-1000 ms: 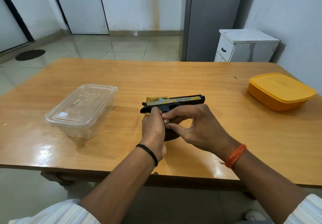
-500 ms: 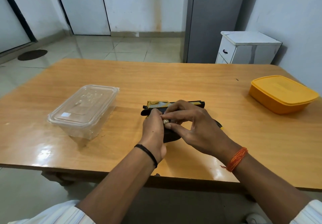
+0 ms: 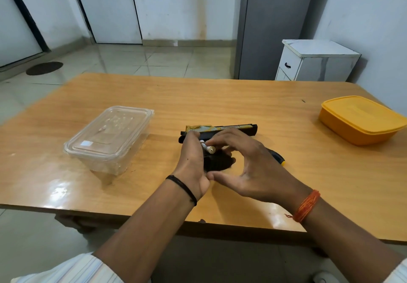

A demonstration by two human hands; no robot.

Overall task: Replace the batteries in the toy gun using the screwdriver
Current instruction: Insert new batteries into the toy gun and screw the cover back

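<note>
From the head view, the gun point(image 3: 222, 128) lies on the table point(image 3: 242, 97) mid-way between the clear box point(image 3: 110, 137) and yellow box point(image 3: 361, 119). My left hand point(image 3: 192, 163) grips its black handle; my right hand point(image 3: 246, 161) pinches a battery point(image 3: 208, 148) just over that handle. I judge the battery small, hard and slippery: pinch its sides. The screwdriver point(image 3: 276, 156) peeks out right of the gun.

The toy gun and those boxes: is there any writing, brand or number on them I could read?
Toy gun: a line of dark print along the yellow strip on top, too small and blurred to read.
Clear container: a white sticker on its lid, nothing legible on it.
Yellow container: no text visible.
</note>
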